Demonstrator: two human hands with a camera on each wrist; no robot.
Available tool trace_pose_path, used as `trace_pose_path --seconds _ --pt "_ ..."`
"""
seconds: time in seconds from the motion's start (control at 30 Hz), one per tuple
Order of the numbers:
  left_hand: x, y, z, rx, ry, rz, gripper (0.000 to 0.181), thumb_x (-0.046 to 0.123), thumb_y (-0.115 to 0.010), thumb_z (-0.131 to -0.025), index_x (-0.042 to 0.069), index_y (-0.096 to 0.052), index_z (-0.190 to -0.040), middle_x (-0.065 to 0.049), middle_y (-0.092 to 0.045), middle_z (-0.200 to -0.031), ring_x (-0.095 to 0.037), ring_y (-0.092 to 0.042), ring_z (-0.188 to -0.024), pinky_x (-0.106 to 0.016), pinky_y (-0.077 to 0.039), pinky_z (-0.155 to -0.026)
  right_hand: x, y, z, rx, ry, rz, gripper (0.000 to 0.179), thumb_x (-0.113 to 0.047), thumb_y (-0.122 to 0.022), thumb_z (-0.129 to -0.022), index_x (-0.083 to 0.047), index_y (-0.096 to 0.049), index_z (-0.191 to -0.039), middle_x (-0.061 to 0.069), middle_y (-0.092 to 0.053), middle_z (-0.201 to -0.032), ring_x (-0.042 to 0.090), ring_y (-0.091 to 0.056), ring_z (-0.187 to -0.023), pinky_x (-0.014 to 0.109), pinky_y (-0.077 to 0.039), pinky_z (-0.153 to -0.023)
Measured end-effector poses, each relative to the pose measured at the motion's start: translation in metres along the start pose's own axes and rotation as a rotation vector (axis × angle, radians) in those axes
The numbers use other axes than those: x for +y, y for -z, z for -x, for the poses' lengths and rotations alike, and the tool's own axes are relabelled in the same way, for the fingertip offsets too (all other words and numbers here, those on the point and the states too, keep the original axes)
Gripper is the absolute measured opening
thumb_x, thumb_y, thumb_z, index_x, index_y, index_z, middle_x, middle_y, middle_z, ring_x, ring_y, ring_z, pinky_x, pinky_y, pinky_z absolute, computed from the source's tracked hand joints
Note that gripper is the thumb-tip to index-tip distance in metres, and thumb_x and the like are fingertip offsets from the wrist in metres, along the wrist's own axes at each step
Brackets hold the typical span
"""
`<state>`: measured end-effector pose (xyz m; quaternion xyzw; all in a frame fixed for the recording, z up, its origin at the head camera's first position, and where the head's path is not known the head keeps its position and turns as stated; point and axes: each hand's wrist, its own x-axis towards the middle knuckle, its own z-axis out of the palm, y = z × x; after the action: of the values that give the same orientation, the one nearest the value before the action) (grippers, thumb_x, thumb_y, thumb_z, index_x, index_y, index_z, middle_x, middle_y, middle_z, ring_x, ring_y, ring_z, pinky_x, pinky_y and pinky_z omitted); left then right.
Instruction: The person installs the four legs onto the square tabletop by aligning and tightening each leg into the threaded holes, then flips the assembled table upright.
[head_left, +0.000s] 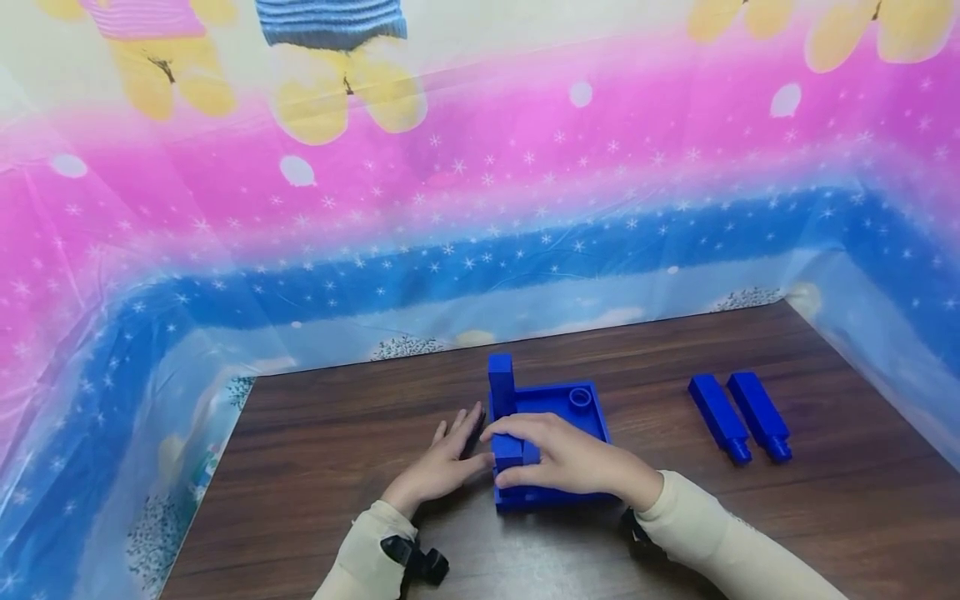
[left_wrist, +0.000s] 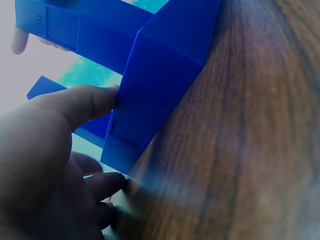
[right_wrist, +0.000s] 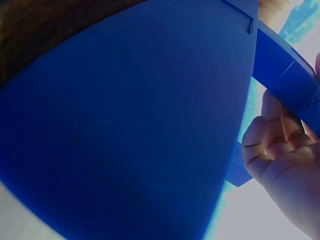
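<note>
A shallow blue square tabletop (head_left: pixel 551 502) with a raised rim lies on the wooden table, its round socket (head_left: pixel 580 399) facing up at the far right corner. One blue square leg (head_left: pixel 501 377) stands upright at its far left corner. My right hand (head_left: pixel 566 454) grips a second upright leg (head_left: pixel 507 451) at the near left corner, thumb on one side and fingers on the other. The foot of that leg is hidden by the hand and rim. Along the left side, my left hand (head_left: pixel 442 471) rests with straight fingers, its thumb (left_wrist: pixel 95 102) touching the tabletop's side.
Two more blue legs (head_left: pixel 720 417) (head_left: pixel 761 415) lie side by side on the right of the wooden table (head_left: pixel 337 442), their narrow ends pointing toward me. A printed cloth (head_left: pixel 480 208) hangs behind the table and along both sides.
</note>
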<state>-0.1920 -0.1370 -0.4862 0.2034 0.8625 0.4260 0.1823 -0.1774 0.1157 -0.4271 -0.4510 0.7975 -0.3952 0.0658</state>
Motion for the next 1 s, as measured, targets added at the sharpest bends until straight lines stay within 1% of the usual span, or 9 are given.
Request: trace_pose_path --seconds 0.07,0.17,0.3,0.43,0.63,0.73,0.87,0.93,1.0 --pt "-0.0006 -0.0002 -0.0004 0.009 -0.01 -0.008 0.092 0.049 -0.062 -0.105 0.009 -0.011 -0.17 -0.014 -0.019 -0.175 -0.038 0.004 -0.162 -0.066 0.006 -0.125 0.0001 0.0001 0.0002 -0.001 0.0 0.002 0.052 -0.034 -0.076 -0.1 -0.012 -0.061 -0.145 0.005 -0.064 -0.145 0.021 -0.06 -0.133 0.043 -0.052 -0.107" --pt "-0.0007 -0.0003 -0.0008 0.014 -0.004 -0.019 0.094 0.047 -0.063 -0.105 0.009 -0.008 -0.17 -0.012 -0.021 -0.174 -0.035 0.003 -0.162 -0.061 0.007 -0.126 0.0004 0.0005 0.0002 -0.008 0.001 0.009 0.052 -0.035 -0.074 -0.101 -0.012 -0.061 -0.146 0.004 -0.064 -0.146 0.021 -0.06 -0.134 0.043 -0.051 -0.108" --pt "-0.0003 -0.0009 0.0002 0.017 0.03 0.004 0.093 0.05 -0.064 -0.104 0.013 -0.011 -0.171 -0.014 -0.016 -0.175 -0.037 0.007 -0.162 -0.067 0.004 -0.125 0.0005 0.0016 0.0003 -0.014 0.001 0.017 0.053 -0.034 -0.074 -0.101 -0.012 -0.061 -0.147 0.005 -0.062 -0.147 0.021 -0.059 -0.135 0.044 -0.05 -0.11" --pt "-0.0006 -0.0013 0.0007 0.018 0.045 0.019 0.091 0.053 -0.064 -0.103 0.017 -0.016 -0.171 -0.016 -0.012 -0.175 -0.04 0.011 -0.161 -0.072 0.001 -0.123 0.0001 0.0025 0.0006 -0.01 -0.009 0.018 0.053 -0.033 -0.075 -0.1 -0.012 -0.061 -0.147 0.004 -0.062 -0.148 0.022 -0.058 -0.136 0.045 -0.05 -0.11" --pt "0.0005 -0.0001 0.0014 0.015 0.023 0.022 0.087 0.051 -0.062 -0.105 0.016 -0.016 -0.171 -0.014 -0.013 -0.176 -0.039 0.01 -0.161 -0.071 0.001 -0.123 -0.0003 -0.0003 -0.0003 0.005 -0.021 0.023 0.053 -0.034 -0.075 -0.1 -0.012 -0.061 -0.147 0.005 -0.062 -0.148 0.022 -0.058 -0.136 0.046 -0.05 -0.109" --pt "0.0001 0.0 0.0019 0.013 -0.002 0.026 0.086 0.05 -0.061 -0.106 0.013 -0.018 -0.17 -0.015 -0.014 -0.175 -0.04 0.008 -0.161 -0.071 0.003 -0.123 -0.0009 -0.0023 -0.0009 0.015 -0.022 0.035 0.054 -0.034 -0.076 -0.099 -0.012 -0.061 -0.147 0.005 -0.063 -0.147 0.022 -0.059 -0.135 0.045 -0.051 -0.109" --pt "0.0 -0.0001 0.0029 0.011 -0.012 0.032 0.088 0.054 -0.06 -0.105 0.013 -0.019 -0.17 -0.017 -0.014 -0.175 -0.042 0.008 -0.161 -0.072 0.004 -0.122 -0.0025 -0.003 -0.0009 0.023 -0.024 0.052 0.054 -0.035 -0.075 -0.1 -0.012 -0.061 -0.147 0.007 -0.063 -0.146 0.024 -0.06 -0.133 0.046 -0.052 -0.107" --pt "0.0 -0.0006 0.0026 0.013 -0.01 0.03 0.088 0.055 -0.06 -0.104 0.013 -0.02 -0.17 -0.016 -0.015 -0.175 -0.041 0.007 -0.161 -0.071 0.004 -0.122 -0.0026 -0.0013 -0.0004 0.01 -0.029 0.06 0.058 -0.038 -0.074 -0.1 -0.011 -0.058 -0.15 0.008 -0.062 -0.148 0.025 -0.059 -0.135 0.047 -0.051 -0.109" --pt "0.0011 -0.0013 0.0025 0.018 -0.009 0.025 0.087 0.054 -0.06 -0.104 0.013 -0.02 -0.17 -0.016 -0.016 -0.175 -0.04 0.006 -0.161 -0.07 0.004 -0.123 -0.0035 0.0045 0.001 0.001 -0.036 0.061 0.067 -0.042 -0.076 -0.098 -0.01 -0.054 -0.153 0.01 -0.062 -0.148 0.024 -0.06 -0.133 0.049 -0.051 -0.108"
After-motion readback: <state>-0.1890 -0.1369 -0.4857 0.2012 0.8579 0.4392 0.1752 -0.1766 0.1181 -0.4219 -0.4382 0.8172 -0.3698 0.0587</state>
